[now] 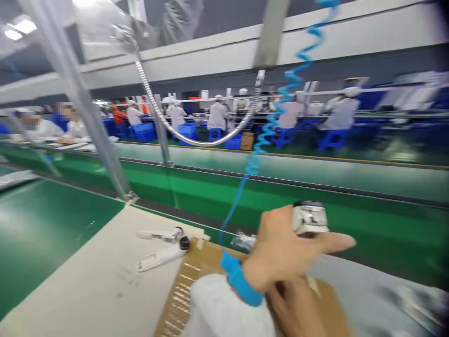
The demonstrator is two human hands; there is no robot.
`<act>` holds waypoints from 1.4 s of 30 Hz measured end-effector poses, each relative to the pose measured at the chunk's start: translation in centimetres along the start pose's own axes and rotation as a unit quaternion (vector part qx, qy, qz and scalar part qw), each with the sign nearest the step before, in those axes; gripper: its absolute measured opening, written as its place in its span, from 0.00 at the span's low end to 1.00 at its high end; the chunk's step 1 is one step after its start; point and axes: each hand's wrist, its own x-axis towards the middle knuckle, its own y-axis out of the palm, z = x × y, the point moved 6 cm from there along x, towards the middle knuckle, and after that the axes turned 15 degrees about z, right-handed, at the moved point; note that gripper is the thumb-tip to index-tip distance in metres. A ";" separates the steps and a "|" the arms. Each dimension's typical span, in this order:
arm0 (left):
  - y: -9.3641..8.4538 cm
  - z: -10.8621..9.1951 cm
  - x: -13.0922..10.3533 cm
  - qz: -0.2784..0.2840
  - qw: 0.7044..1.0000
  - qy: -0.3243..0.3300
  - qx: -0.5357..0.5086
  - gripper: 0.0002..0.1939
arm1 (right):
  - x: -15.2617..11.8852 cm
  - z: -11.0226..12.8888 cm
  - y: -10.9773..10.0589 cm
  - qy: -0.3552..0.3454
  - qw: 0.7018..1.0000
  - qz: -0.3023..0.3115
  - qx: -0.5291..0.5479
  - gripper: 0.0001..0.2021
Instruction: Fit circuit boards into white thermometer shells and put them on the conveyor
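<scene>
My left hand [280, 243], with a blue wrist strap [243, 283] below a white sleeve, is raised over the bench. Its fingers are closed around a small white-and-black part [310, 218], and one digit stretches out to the right. The part's inner details are blurred. Beneath it, my right hand [296, 306] shows only in part, and its fingers are hidden behind the left. Left of the hands, on pale sheeting [101, 262], lie a white elongated housing with a black round end [163, 257] and a thinner grey-white piece [161, 235].
Brown cardboard [178, 299] lies under my hands. A coiled blue cord [270, 126] runs from above to the wrist strap. Clear plastic [243, 240] sits by the green conveyor edge [210, 187]. Metal posts [80, 103] and a hanging flexible conduit [210, 140] stand ahead. Several people work beyond.
</scene>
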 end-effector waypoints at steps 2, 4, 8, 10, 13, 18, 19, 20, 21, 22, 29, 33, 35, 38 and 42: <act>0.7 0.6 0.5 0.052 0.998 0.016 -0.006 0.27 | -0.2 0.2 -0.4 0.004 1.000 -0.012 0.015 0.15; 1.2 1.1 0.8 0.074 0.997 0.025 -0.011 0.28 | -0.1 0.4 -0.2 0.012 0.999 -0.029 0.020 0.15; 2.3 1.2 0.7 0.104 0.993 0.051 0.002 0.28 | -0.3 0.7 0.1 0.024 0.998 -0.041 0.033 0.13; 2.6 1.0 0.6 0.117 0.991 0.063 0.009 0.29 | -0.5 1.0 -0.1 0.025 0.998 -0.042 0.033 0.13; 2.6 0.6 0.5 0.129 0.988 0.081 0.016 0.29 | -0.5 1.3 -0.4 0.026 0.999 -0.035 0.032 0.14; 2.6 0.0 0.3 0.131 0.986 0.099 0.040 0.27 | -0.4 1.5 -0.5 0.041 0.998 -0.032 0.041 0.13; 2.6 -0.1 0.3 0.130 0.985 0.104 0.042 0.27 | -0.4 1.5 -0.5 0.043 0.998 -0.032 0.044 0.13; 2.6 -0.2 0.2 0.128 0.985 0.108 0.042 0.27 | -0.4 1.5 -0.5 0.042 0.997 -0.032 0.047 0.14; 2.7 -0.2 0.2 0.128 0.984 0.113 0.041 0.27 | -0.4 1.6 -0.5 0.041 0.997 -0.030 0.050 0.14; 2.7 -0.3 0.2 0.127 0.984 0.119 0.040 0.27 | -0.4 1.6 -0.6 0.039 0.998 -0.029 0.052 0.14; 2.5 -1.0 -0.1 0.116 0.974 0.172 0.096 0.24 | -0.3 1.8 -0.6 0.019 0.998 -0.048 0.038 0.14; 2.7 -1.3 -0.2 0.125 0.964 0.203 0.121 0.22 | -1.0 1.3 -0.5 0.020 0.997 -0.077 0.023 0.15; 2.7 -1.3 -0.2 0.120 0.960 0.215 0.134 0.22 | -1.1 0.8 -0.4 0.014 0.996 -0.090 0.016 0.15; 2.7 -1.3 -0.2 0.113 0.956 0.233 0.139 0.21 | -0.4 0.0 0.1 0.002 0.996 -0.091 0.014 0.15; 2.9 -1.5 -0.3 0.127 0.950 0.247 0.141 0.18 | 1.9 -0.7 1.2 -0.008 0.995 -0.088 0.036 0.17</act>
